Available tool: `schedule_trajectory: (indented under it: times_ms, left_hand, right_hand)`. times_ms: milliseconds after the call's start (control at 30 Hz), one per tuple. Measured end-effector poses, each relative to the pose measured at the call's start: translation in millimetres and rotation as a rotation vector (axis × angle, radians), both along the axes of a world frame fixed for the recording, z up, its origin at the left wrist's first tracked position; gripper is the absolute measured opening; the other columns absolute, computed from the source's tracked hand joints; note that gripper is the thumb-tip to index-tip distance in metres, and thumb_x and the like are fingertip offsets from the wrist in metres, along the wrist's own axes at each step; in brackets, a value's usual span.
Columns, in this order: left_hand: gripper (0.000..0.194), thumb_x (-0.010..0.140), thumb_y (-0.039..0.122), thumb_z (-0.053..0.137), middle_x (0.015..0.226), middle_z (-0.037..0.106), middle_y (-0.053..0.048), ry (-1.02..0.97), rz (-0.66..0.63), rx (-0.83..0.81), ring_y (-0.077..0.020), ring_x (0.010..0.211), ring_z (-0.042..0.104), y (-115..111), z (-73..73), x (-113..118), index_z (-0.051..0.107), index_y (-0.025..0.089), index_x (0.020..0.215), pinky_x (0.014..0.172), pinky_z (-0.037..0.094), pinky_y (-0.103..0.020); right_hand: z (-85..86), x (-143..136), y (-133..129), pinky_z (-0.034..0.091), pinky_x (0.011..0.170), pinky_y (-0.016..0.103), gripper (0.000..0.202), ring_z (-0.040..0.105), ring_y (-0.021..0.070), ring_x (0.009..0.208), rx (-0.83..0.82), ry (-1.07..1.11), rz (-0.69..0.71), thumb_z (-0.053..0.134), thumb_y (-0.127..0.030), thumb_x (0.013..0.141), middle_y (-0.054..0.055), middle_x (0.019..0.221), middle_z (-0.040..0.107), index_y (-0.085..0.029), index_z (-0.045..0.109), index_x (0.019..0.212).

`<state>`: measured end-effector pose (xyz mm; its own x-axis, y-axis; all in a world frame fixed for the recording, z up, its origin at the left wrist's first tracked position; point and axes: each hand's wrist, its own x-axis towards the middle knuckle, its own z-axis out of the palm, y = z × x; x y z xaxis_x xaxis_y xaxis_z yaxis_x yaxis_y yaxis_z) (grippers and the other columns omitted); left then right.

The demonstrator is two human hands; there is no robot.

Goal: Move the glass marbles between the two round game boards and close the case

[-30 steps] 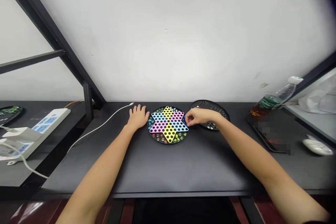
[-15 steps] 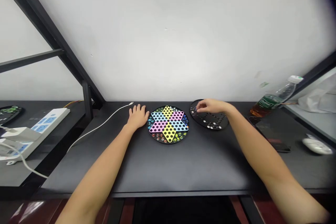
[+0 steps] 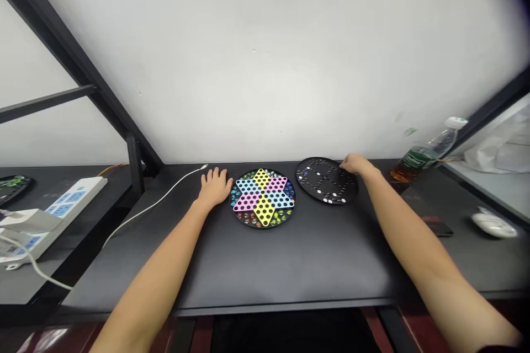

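My left hand (image 3: 215,186) lies flat on the dark table with its fingers spread. Just right of it is a round Chinese checkers board (image 3: 264,211), a pink, blue and yellow star ringed by colored marbles in its rim. Beyond that to the right lies a round black board (image 3: 327,176) with small holes and several white and dark pieces on it. At that board's far right rim is my right hand (image 3: 356,164), its fingers curled together. Whatever is between those fingertips is hidden.
A bottle (image 3: 426,151) with brown liquid leans at the right, near a phone (image 3: 439,228) and a white mouse (image 3: 494,224). On the left, a white cable (image 3: 153,202) crosses the table and a power strip (image 3: 66,207) lies beyond the frame leg.
My right hand has moved right, from over the black board's upper left part to its far right rim. My left hand stays flat. The view has shifted slightly.
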<state>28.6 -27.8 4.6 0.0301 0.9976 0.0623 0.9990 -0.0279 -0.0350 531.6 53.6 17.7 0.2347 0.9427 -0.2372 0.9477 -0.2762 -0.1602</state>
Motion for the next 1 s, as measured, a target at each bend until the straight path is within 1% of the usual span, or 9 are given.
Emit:
schedule_trajectory:
  times_ms: [167, 300, 433, 533, 633, 733, 867, 933, 1000]
  left_hand:
    - [0.059, 0.100, 0.045, 0.027, 0.156, 0.039, -0.019, 0.010, -0.004, 0.004, -0.0370, 0.144, 0.033, 1, -1.5, -1, 0.043, 0.014, 0.147, 0.115, 0.028, -0.056]
    - [0.059, 0.100, 0.046, 0.027, 0.156, 0.038, -0.019, 0.010, -0.003, 0.002, -0.0376, 0.144, 0.033, 2, -2.2, -2, 0.043, 0.015, 0.147, 0.115, 0.028, -0.056]
    - [0.059, 0.100, 0.046, 0.027, 0.156, 0.038, -0.019, 0.008, -0.001, 0.006, -0.0375, 0.144, 0.033, 2, -2.5, -2, 0.043, 0.015, 0.147, 0.115, 0.028, -0.056]
    - [0.059, 0.100, 0.046, 0.027, 0.155, 0.039, -0.019, 0.006, -0.005, 0.009, -0.0376, 0.144, 0.034, 2, -2.7, -3, 0.044, 0.015, 0.147, 0.115, 0.028, -0.056]
    - [0.059, 0.100, 0.046, 0.027, 0.156, 0.038, -0.019, 0.002, -0.005, 0.005, -0.0376, 0.144, 0.034, 2, -3.0, -3, 0.043, 0.015, 0.147, 0.115, 0.028, -0.057]
    - [0.059, 0.100, 0.047, 0.027, 0.156, 0.037, -0.019, 0.001, -0.003, 0.002, -0.0379, 0.144, 0.033, 2, -2.9, -3, 0.042, 0.015, 0.148, 0.115, 0.028, -0.057]
    - [0.058, 0.101, 0.046, 0.026, 0.156, 0.038, -0.019, 0.012, -0.003, -0.008, -0.0385, 0.144, 0.033, 2, -2.4, -3, 0.042, 0.014, 0.147, 0.115, 0.028, -0.057]
    - [0.058, 0.101, 0.046, 0.026, 0.156, 0.037, -0.019, 0.013, -0.004, -0.013, -0.0388, 0.144, 0.033, 2, -2.4, -4, 0.042, 0.014, 0.147, 0.115, 0.028, -0.058]
    - [0.058, 0.101, 0.046, 0.025, 0.156, 0.037, -0.019, 0.012, -0.007, -0.011, -0.0390, 0.144, 0.032, 2, -2.6, -3, 0.042, 0.014, 0.147, 0.115, 0.027, -0.058]
  right_hand:
    - [12.8, -15, -8, 0.049, 0.072, 0.033, 0.019, 0.067, 0.0276, 0.084, 0.058, -0.006, -0.026, 0.059, -0.017, 0.077, 0.016, 0.084, 0.071, -0.012, 0.072, 0.090]
    - [50.2, -29, -19, 0.048, 0.072, 0.032, 0.021, 0.066, 0.0243, 0.081, 0.324, 0.144, 0.000, 0.055, -0.020, 0.083, 0.014, 0.087, 0.071, -0.012, 0.068, 0.097]
    - [102.5, -72, -56, 0.050, 0.077, 0.032, 0.022, 0.065, 0.0219, 0.084, 0.760, 0.325, 0.194, 0.054, -0.030, 0.091, 0.011, 0.095, 0.070, -0.017, 0.063, 0.106]
    - [122.0, -127, -101, 0.049, 0.089, 0.038, 0.022, 0.064, 0.0260, 0.096, 0.885, 0.333, 0.395, 0.051, -0.032, 0.095, 0.013, 0.103, 0.068, -0.020, 0.062, 0.110]
    - [107.3, -188, -143, 0.047, 0.094, 0.041, 0.022, 0.062, 0.0285, 0.102, 0.832, 0.317, 0.673, 0.047, -0.032, 0.098, 0.012, 0.106, 0.068, -0.023, 0.064, 0.109]
    - [68.0, -237, -169, 0.046, 0.092, 0.041, 0.024, 0.061, 0.0276, 0.101, 0.697, 0.257, 0.988, 0.044, -0.031, 0.101, 0.011, 0.106, 0.068, -0.025, 0.067, 0.104]
    - [23.1, -266, -179, 0.048, 0.084, 0.038, 0.029, 0.061, 0.0237, 0.094, 0.590, 0.147, 1.380, 0.040, -0.030, 0.103, 0.011, 0.104, 0.068, -0.022, 0.068, 0.104]
    - [13.9, -268, -179, 0.048, 0.088, 0.038, 0.028, 0.061, 0.0239, 0.099, 0.581, 0.137, 1.466, 0.043, -0.032, 0.102, 0.012, 0.110, 0.067, -0.018, 0.066, 0.108]
    - [10.5, -265, -177, 0.046, 0.097, 0.041, 0.032, 0.057, 0.0276, 0.112, 0.591, 0.144, 1.388, 0.049, -0.038, 0.099, 0.015, 0.122, 0.063, -0.015, 0.064, 0.116]
